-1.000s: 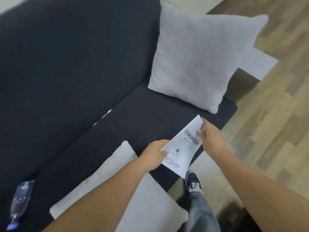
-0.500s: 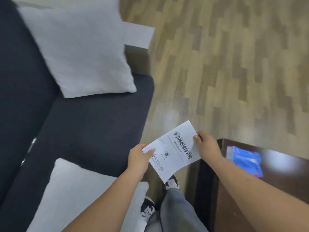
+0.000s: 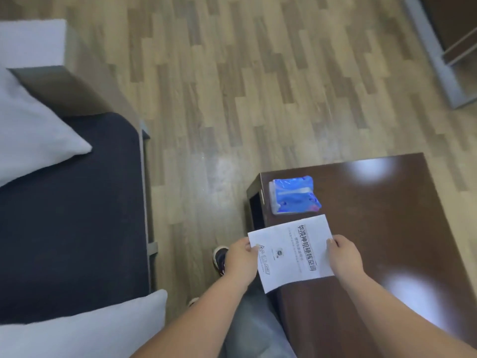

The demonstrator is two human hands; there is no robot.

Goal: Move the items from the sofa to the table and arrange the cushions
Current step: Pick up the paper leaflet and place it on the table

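Note:
Both hands hold a white printed leaflet [image 3: 291, 251] flat above the near left corner of the dark brown table [image 3: 387, 228]. My left hand [image 3: 241, 259] pinches its left edge, out over the floor. My right hand [image 3: 344, 255] pinches its right edge, over the tabletop. A blue tissue pack [image 3: 294, 195] lies on the table just beyond the leaflet. The dark sofa [image 3: 69, 220] fills the left side. One light grey cushion [image 3: 33, 133] lies at its far end, another [image 3: 82, 332] at the bottom left.
Wooden floor [image 3: 232, 99] separates the sofa from the table. My leg and shoes [image 3: 219, 257] stand in that gap. A grey side unit [image 3: 51, 81] is beyond the sofa's end. Grey-framed furniture [image 3: 438, 55] sits at the top right.
The view has swung right from the sofa to the table. Both hands carried the leaflet from over the sofa seat to above the table's near left corner.

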